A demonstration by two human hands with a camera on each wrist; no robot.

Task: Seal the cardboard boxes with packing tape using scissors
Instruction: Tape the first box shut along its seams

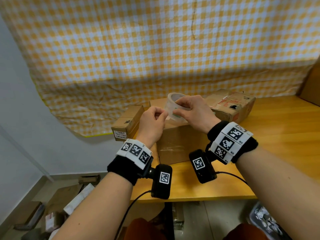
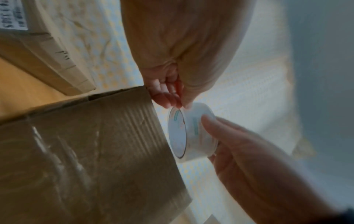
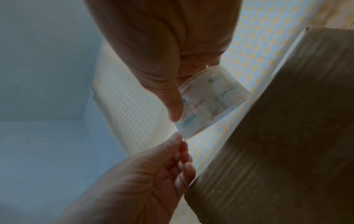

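Head: your right hand (image 1: 194, 111) grips the tape roll (image 1: 174, 106) above the middle box (image 1: 180, 135); your left hand (image 1: 154, 120), at 9 o'clock, pinches its edge.
Left wrist: fingertips (image 2: 172, 101) pinched on the rim.
Right wrist: lose the pinch and the tape end could re-stick.

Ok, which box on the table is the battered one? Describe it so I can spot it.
Start at the wooden table under the yellow checked cloth. Three boxes stand there; take the far right box, behind the right hand. Unlike its plain neighbours, it has red markings and a torn black patch on top.
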